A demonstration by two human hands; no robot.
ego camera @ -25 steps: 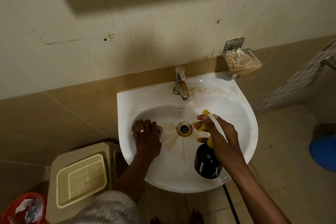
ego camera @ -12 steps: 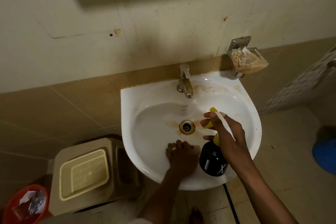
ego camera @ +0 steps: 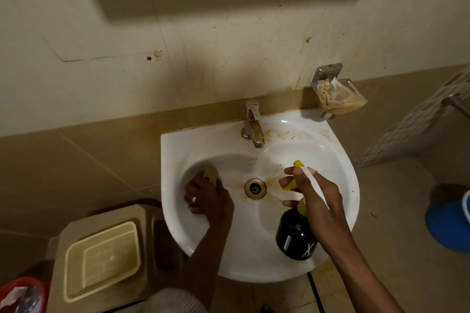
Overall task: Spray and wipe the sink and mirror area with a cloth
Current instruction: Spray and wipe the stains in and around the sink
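A white wall-hung sink (ego camera: 338,160) has brown stains around its drain (ego camera: 255,188) and behind the metal tap (ego camera: 252,123). My left hand (ego camera: 207,198) presses a small pale cloth (ego camera: 211,173) against the left inner wall of the basin; most of the cloth is hidden under my fingers. Over the right half of the basin, my right hand (ego camera: 314,193) grips a black spray bottle (ego camera: 295,236) with a yellow head by its neck, one finger on the trigger. No mirror is in view.
A metal soap dish (ego camera: 338,96) with brownish residue is fixed to the wall at the sink's right. A beige plastic stool (ego camera: 101,262) stands left of the sink, a red bin (ego camera: 23,295) at bottom left, a blue bucket (ego camera: 450,226) at the right edge.
My left hand swept from the basin's left side to its front rim and back to the left wall with the cloth. The right hand with the bottle stayed nearly still.
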